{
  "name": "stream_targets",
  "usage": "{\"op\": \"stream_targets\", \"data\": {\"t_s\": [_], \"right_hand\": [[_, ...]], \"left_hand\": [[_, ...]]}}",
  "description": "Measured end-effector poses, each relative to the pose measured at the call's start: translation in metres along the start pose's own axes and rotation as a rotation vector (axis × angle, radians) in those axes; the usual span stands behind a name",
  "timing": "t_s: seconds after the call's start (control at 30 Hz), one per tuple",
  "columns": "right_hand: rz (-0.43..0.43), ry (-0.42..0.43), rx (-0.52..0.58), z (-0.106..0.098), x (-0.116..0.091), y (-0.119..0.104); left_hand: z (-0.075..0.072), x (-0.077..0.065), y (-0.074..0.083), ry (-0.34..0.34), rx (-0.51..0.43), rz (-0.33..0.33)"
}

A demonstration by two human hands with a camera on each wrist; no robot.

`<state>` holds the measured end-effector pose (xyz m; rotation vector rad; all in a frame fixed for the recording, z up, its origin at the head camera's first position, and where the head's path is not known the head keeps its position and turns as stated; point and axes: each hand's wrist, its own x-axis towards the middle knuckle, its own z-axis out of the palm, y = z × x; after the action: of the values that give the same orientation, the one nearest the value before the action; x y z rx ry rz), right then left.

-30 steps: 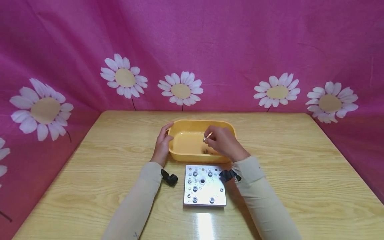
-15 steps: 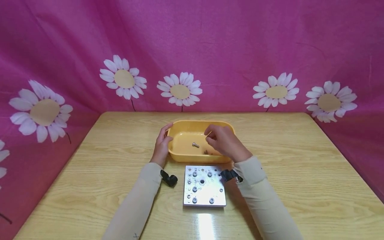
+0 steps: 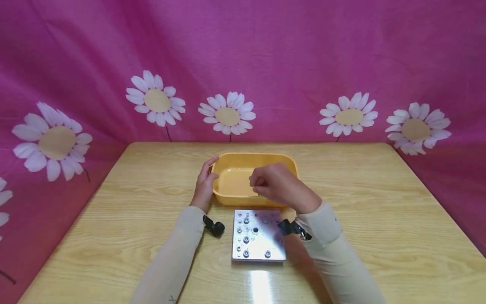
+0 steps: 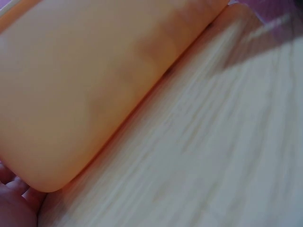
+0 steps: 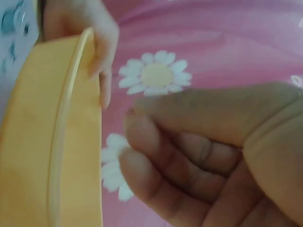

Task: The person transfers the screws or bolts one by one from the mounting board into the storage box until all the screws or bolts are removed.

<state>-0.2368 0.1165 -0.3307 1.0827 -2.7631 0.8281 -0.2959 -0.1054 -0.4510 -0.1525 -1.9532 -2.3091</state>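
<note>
A yellow plastic tray [image 3: 228, 199] stands on the table, and my left hand [image 3: 205, 185] grips its left end, thumb over the rim and fingers outside. Over the tray's middle is my right hand [image 3: 279, 185], its thumb and forefinger pinched together at the spot where a small metal screw lay. The screw itself is almost wholly hidden by the fingertips. In the right wrist view the thumb [image 5: 189, 116] meets the curled fingers above the tray's edge. Small dark pieces [image 3: 260, 194] lie at the near side of the tray floor, partly behind the right hand.
In front of the tray, close to it, lies a square metal plate [image 3: 262, 242] with several socket screws and holes. The wooden table [image 3: 360, 202] extends to both sides. A pink cloth [image 3: 288, 55] with white daisies hangs behind.
A screw held in my right fingertips dropped onto the tray floor. The right hand then moved left over it, closing its fingertips, and the screw left sight. My left hand stays put.
</note>
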Motion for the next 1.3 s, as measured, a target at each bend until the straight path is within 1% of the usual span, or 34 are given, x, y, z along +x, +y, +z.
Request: {"op": "stream_targets", "data": {"t_s": [0.13, 0.33, 0.37, 0.47, 0.57, 0.63, 0.7, 0.77, 0.87, 0.97, 1.07, 1.13, 1.17, 1.3], "right_hand": [[-0.028, -0.107, 0.057, 0.004, -0.002, -0.016], [-0.147, -0.208, 0.077, 0.016, -0.003, -0.035], [-0.163, -0.225, 0.073, 0.018, -0.004, -0.036], [-0.177, -0.262, 0.032, 0.022, -0.004, -0.038], [-0.194, -0.249, -0.019, 0.025, -0.003, -0.039], [-0.185, -0.258, -0.021, 0.028, -0.003, -0.040], [-0.147, -0.288, -0.022, 0.031, -0.003, -0.041], [-0.076, -0.345, -0.025, 0.034, -0.003, -0.042], [0.028, -0.413, -0.071, 0.038, -0.003, -0.044], [0.092, -0.449, -0.112, 0.041, -0.004, -0.046], [0.119, -0.467, -0.139, 0.044, -0.003, -0.047], [0.118, -0.469, -0.155, 0.046, -0.003, -0.047], [0.111, -0.467, -0.164, 0.047, -0.003, -0.047], [0.096, -0.458, -0.190, 0.051, -0.004, -0.047]], "left_hand": [[-0.001, 0.000, 0.000, 0.006, 0.017, 0.005], [-0.001, -0.001, 0.001, 0.010, 0.031, 0.011], [-0.001, -0.001, 0.001, 0.008, 0.028, 0.015], [0.000, -0.001, 0.001, 0.007, 0.031, 0.017], [-0.001, 0.000, 0.001, 0.007, 0.030, 0.021], [-0.001, 0.000, 0.001, 0.010, 0.030, 0.020], [-0.001, 0.000, 0.000, 0.014, 0.034, 0.018], [-0.001, 0.001, 0.000, 0.017, 0.035, 0.015], [-0.001, 0.001, -0.001, 0.016, 0.038, 0.016], [-0.001, 0.001, -0.001, 0.013, 0.036, 0.024], [-0.001, 0.001, 0.000, 0.010, 0.036, 0.031], [-0.001, 0.001, 0.000, 0.006, 0.031, 0.035], [0.000, -0.001, 0.004, 0.000, 0.027, 0.027], [-0.001, -0.002, 0.004, 0.000, 0.030, 0.018]]}}
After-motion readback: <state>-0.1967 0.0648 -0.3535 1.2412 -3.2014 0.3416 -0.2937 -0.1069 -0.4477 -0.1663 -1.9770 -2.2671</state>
